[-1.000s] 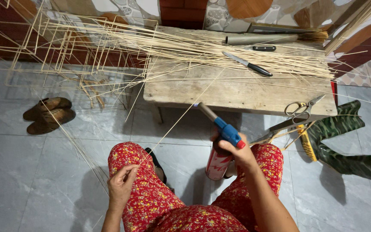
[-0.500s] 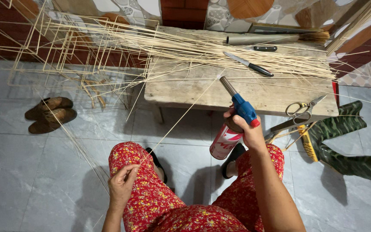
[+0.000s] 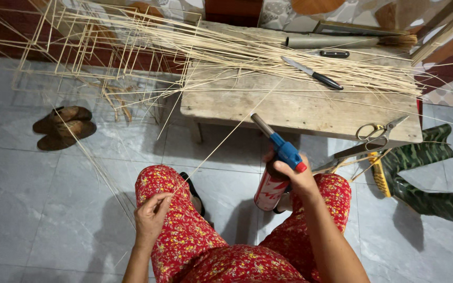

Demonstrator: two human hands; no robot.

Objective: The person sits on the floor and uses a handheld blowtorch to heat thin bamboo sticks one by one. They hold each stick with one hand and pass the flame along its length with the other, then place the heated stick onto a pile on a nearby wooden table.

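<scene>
Knife (image 3: 313,74) lies mid-bench on the pile of thin sticks (image 3: 289,57); scissors (image 3: 371,134) at the bench (image 3: 300,112) front right corner. Brown shoes (image 3: 63,127) on floor left, stick frames (image 3: 79,47) off the bench's left edge.

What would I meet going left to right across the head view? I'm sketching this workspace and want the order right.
Brown shoes → left hand pinching a thin stick → right hand holding the blue-headed gas torch → scissors on the wooden bench → green camouflage boots.
</scene>
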